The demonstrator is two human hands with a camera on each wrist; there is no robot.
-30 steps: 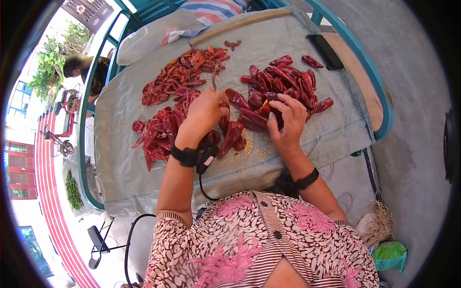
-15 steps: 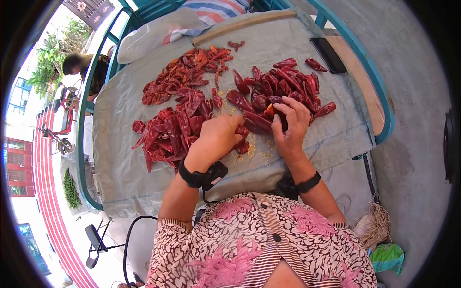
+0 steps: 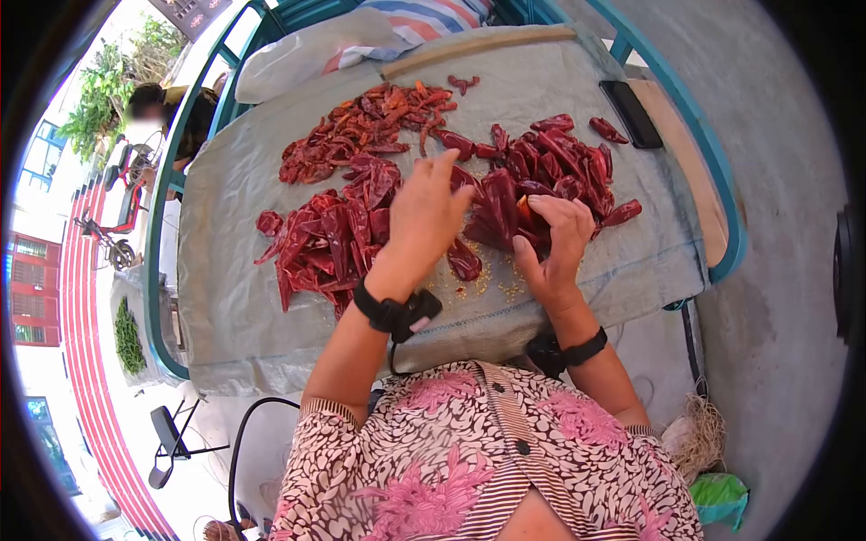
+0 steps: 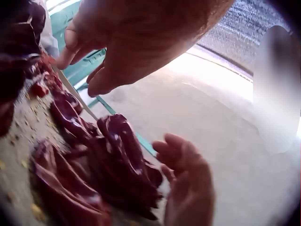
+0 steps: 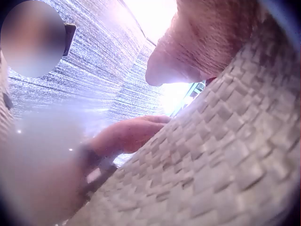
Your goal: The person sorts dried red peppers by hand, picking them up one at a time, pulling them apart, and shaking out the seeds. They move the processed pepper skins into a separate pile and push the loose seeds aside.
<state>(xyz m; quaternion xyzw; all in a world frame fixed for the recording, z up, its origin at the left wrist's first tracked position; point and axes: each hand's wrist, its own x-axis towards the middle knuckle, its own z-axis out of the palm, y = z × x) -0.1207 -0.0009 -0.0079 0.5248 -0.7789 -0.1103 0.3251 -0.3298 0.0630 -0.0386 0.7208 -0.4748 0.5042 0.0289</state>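
Observation:
My left hand (image 3: pixel 431 212) is over the sheet between two heaps of dried red chili peppers, its fingers stretched forward and holding nothing. In the left wrist view the same left hand (image 4: pixel 127 47) hangs above dark red peppers (image 4: pixel 117 160). The right hand (image 3: pixel 559 239) lies at the near edge of the right pepper heap (image 3: pixel 550 167), fingers slightly bent, beside a pepper (image 3: pixel 524 209) with an orange opening. Just right of my left fingers lean large peppers (image 3: pixel 492 212). A single pepper (image 3: pixel 465 261) lies nearer me. The left heap (image 3: pixel 325 239) is beside my left wrist.
A heap of smaller, shrivelled peppers (image 3: pixel 361 126) lies farther back. Yellow seeds (image 3: pixel 487 275) are scattered on the grey woven sheet (image 3: pixel 234 298). A black phone (image 3: pixel 631 113) rests at the right. Teal rails (image 3: pixel 699 144) border the cart. Another person (image 3: pixel 185 117) is beyond the left rail.
My left hand came back toward me, then went forward and right. Large peppers now lean closer to the right hand, and one pepper landed behind them. The right hand has barely moved.

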